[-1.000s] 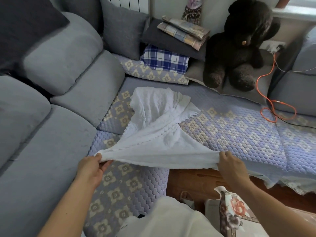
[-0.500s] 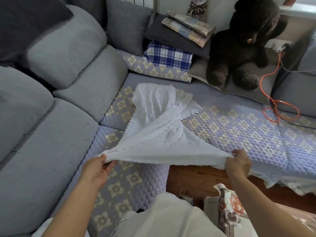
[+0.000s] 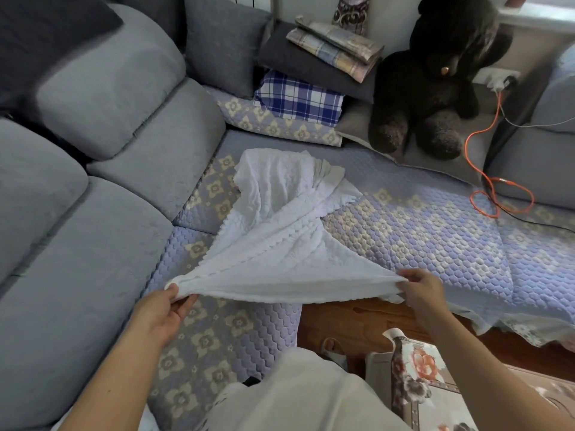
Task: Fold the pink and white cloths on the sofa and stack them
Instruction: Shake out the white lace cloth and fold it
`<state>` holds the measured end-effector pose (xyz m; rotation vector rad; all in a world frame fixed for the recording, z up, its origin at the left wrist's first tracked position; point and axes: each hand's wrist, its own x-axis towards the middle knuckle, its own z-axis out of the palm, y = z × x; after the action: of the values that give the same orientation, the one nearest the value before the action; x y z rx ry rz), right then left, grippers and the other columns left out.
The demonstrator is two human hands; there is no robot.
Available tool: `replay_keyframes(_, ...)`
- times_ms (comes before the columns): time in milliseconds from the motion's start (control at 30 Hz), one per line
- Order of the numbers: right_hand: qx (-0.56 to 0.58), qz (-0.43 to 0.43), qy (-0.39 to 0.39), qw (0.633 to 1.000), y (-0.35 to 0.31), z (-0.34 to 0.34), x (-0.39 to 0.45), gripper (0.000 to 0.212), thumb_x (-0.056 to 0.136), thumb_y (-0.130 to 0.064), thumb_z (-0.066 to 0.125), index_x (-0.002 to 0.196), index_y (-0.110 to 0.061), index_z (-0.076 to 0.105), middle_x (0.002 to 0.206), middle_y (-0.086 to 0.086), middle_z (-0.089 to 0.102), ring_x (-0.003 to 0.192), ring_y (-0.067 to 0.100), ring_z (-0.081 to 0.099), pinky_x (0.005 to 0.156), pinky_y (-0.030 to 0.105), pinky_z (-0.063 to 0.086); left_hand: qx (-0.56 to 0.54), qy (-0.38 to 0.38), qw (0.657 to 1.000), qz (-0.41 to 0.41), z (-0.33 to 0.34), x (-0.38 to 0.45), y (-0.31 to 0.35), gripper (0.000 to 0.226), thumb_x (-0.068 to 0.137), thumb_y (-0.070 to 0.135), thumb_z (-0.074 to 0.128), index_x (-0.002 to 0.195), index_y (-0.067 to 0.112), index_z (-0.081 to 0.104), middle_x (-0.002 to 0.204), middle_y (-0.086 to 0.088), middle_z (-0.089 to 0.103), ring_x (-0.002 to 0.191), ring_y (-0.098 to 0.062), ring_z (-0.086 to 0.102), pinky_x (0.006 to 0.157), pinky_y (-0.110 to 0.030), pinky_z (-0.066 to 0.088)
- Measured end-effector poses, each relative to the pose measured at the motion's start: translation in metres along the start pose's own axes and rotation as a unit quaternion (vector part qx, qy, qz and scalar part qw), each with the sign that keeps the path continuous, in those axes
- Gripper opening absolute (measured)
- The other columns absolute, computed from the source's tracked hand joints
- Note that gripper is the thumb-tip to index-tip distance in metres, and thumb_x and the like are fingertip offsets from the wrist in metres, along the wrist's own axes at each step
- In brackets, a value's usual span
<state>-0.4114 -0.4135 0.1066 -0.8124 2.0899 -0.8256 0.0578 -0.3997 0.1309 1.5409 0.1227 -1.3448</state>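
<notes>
A white textured cloth (image 3: 280, 231) with a scalloped edge lies crumpled on the quilted lilac sofa cover (image 3: 420, 234). Its near edge is lifted off the seat and pulled taut between my hands. My left hand (image 3: 161, 312) pinches the near left corner. My right hand (image 3: 423, 290) pinches the near right corner, above the seat's front edge. The far end of the cloth stays bunched on the seat. No pink cloth is in view.
Grey back cushions (image 3: 102, 88) line the left side. At the back sit a blue plaid cloth (image 3: 298, 99), folded fabrics (image 3: 336, 48) on a dark cushion and a big black plush toy (image 3: 435, 79). An orange cable (image 3: 497, 194) coils at the right. Wooden floor (image 3: 357, 318) lies below.
Both hands keep their grip on the cloth's near corners. The right hand has shifted a little outward to the right, and the near edge is stretched tighter.
</notes>
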Motion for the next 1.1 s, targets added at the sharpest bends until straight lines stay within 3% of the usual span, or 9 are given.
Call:
replay_keyframes(233, -0.08, 0.0, 0.135, 0.988, -0.004, 0.01, -0.003, 0.029, 0.087, 0.006, 0.06, 0.102, -0.016, 0.073, 0.101, 0.009, 0.068, 0.086, 0.026, 0.061, 0.064, 0.029, 0.048, 0.006, -0.009, 1.0, 0.0, -0.001, 0.0, -0.003, 0.036, 0.106, 0.005, 0.04, 0.14, -0.006, 0.047, 0.133, -0.02, 0.056, 0.114, -0.029, 0.057, 0.095, -0.038, 0.048)
replay_keyframes(400, -0.085, 0.023, 0.178, 0.98, -0.012, 0.016, -0.007, 0.03, 0.087, 0.01, 0.058, 0.103, -0.013, 0.069, 0.102, 0.011, 0.063, 0.087, 0.025, 0.056, 0.069, 0.032, 0.048, 0.012, -0.016, 1.0, 0.004, -0.001, -0.002, -0.006, 0.034, 0.106, 0.005, 0.041, 0.138, -0.006, 0.048, 0.127, -0.019, 0.058, 0.111, -0.029, 0.058, 0.092, -0.038, 0.048)
replay_keyframes(600, -0.12, 0.027, 0.215, 0.969, -0.014, 0.015, -0.002, 0.014, 0.089, 0.003, 0.059, 0.091, -0.011, 0.057, 0.096, 0.016, 0.062, 0.083, 0.028, 0.054, 0.069, 0.038, 0.049, 0.03, -0.031, 0.999, 0.024, -0.001, -0.007, -0.011, 0.031, 0.106, 0.003, 0.042, 0.134, -0.006, 0.049, 0.123, -0.02, 0.058, 0.095, -0.026, 0.063, 0.09, -0.038, 0.049)
replay_keyframes(700, -0.191, -0.013, 0.186, 0.964, -0.012, 0.014, -0.003, 0.008, 0.094, -0.005, 0.053, 0.091, -0.01, 0.049, 0.088, 0.012, 0.06, 0.076, 0.026, 0.054, 0.064, 0.04, 0.049, 0.057, -0.024, 0.997, 0.037, -0.004, -0.005, -0.008, 0.034, 0.106, 0.004, 0.041, 0.138, -0.008, 0.047, 0.13, -0.02, 0.057, 0.108, -0.03, 0.059, 0.091, -0.039, 0.048)
replay_keyframes(767, -0.259, -0.08, 0.13, 0.954, -0.008, 0.009, -0.006, 0.008, 0.096, -0.005, 0.047, 0.097, -0.013, 0.045, 0.082, 0.008, 0.058, 0.073, 0.025, 0.054, 0.06, 0.038, 0.045, 0.087, -0.017, 0.995, 0.053, -0.006, -0.002, -0.004, 0.034, 0.107, 0.005, 0.04, 0.137, -0.009, 0.046, 0.132, -0.021, 0.056, 0.106, -0.031, 0.06, 0.084, -0.04, 0.054)
replay_keyframes(833, -0.249, -0.094, 0.071, 0.961, -0.004, 0.0, -0.007, 0.022, 0.095, -0.001, 0.05, 0.112, -0.015, 0.043, 0.085, 0.007, 0.058, 0.073, 0.024, 0.054, 0.057, 0.034, 0.041, 0.151, -0.01, 0.986, 0.068, -0.009, -0.002, -0.003, 0.027, 0.108, 0.006, 0.039, 0.128, -0.009, 0.048, 0.119, -0.026, 0.059, 0.089, -0.033, 0.064, 0.065, -0.037, 0.063)
replay_keyframes(933, -0.251, -0.076, 0.013, 0.965, 0.004, -0.009, 0.005, 0.054, 0.091, 0.007, 0.049, 0.138, -0.019, 0.049, 0.101, 0.012, 0.066, 0.079, 0.026, 0.06, 0.054, 0.03, 0.042, 0.271, -0.015, 0.958, 0.087, -0.012, -0.005, -0.008, 0.023, 0.109, 0.009, 0.034, 0.121, -0.005, 0.048, 0.092, -0.027, 0.065, 0.073, -0.034, 0.067, 0.05, -0.032, 0.06)
replay_keyframes(1000, -0.234, -0.052, -0.005, 0.971, 0.007, -0.014, 0.015, 0.047, 0.089, 0.007, 0.049, 0.128, -0.013, 0.063, 0.097, 0.014, 0.071, 0.076, 0.028, 0.069, 0.053, 0.032, 0.052, 0.31, -0.01, 0.947, 0.085, -0.015, -0.003, -0.013, 0.023, 0.108, 0.009, 0.035, 0.12, -0.005, 0.048, 0.083, -0.026, 0.067, 0.07, -0.032, 0.069, 0.049, -0.033, 0.059)
replay_keyframes(1100, -0.259, -0.045, 0.013, 0.965, 0.009, -0.014, 0.019, 0.025, 0.084, 0.001, 0.048, 0.09, -0.01, 0.07, 0.071, 0.013, 0.07, 0.06, 0.03, 0.069, 0.053, 0.033, 0.056, 0.34, -0.01, 0.939, 0.056, -0.028, 0.006, -0.02, 0.028, 0.107, 0.008, 0.04, 0.127, -0.009, 0.049, 0.084, -0.025, 0.068, 0.072, -0.033, 0.069, 0.047, -0.031, 0.059)
